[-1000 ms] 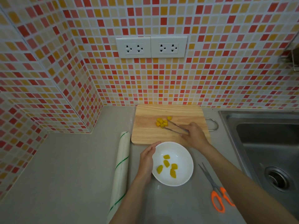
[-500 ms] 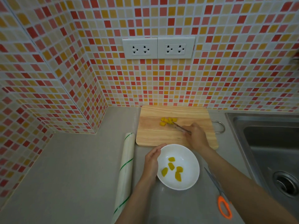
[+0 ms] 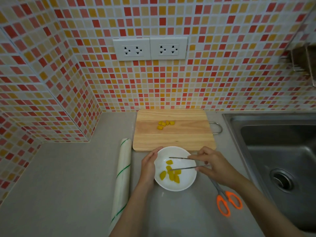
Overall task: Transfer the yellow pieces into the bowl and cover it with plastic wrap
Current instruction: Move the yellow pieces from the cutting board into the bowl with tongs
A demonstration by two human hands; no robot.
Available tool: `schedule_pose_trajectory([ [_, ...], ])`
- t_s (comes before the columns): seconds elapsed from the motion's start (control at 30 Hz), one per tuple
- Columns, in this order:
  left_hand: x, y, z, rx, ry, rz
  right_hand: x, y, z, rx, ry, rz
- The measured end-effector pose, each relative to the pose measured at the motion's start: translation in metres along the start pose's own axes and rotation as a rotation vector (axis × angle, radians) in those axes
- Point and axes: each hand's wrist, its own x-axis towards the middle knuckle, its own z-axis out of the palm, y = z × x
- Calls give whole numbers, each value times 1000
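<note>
A white bowl (image 3: 181,184) sits on the grey counter just in front of a wooden cutting board (image 3: 172,135). Several yellow pieces (image 3: 171,173) lie inside the bowl. Several more yellow pieces (image 3: 165,124) remain in a cluster near the back of the board. My left hand (image 3: 149,165) cups the bowl's left rim. My right hand (image 3: 212,162) holds metal tongs (image 3: 181,163) whose two arms are spread apart over the bowl, tips above the pieces. A roll of plastic wrap (image 3: 122,175) with green stripes lies left of the bowl.
Orange-handled scissors (image 3: 225,199) lie right of the bowl, partly under my right forearm. A steel sink (image 3: 277,151) fills the right side. The tiled wall with two sockets (image 3: 150,49) rises behind the board, and a tiled corner juts out at left.
My right hand has carried the tongs back from the board's pile to above the bowl, and the tongs now stand apart. The bowl holds one more piece. The left hand stayed on the rim.
</note>
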Motion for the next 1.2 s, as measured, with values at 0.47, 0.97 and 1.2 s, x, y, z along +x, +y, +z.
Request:
schedule_pose_trajectory([
  [0.47, -3, 1, -1, 13, 23, -1, 115, 36, 1, -147, 229, 409],
  [0.97, -3, 4, -2, 30, 14, -14, 161, 42, 31, -185, 204, 395],
  [1.2, -2, 6, -2, 62, 4, 27, 104, 34, 30, 15, 270, 283],
])
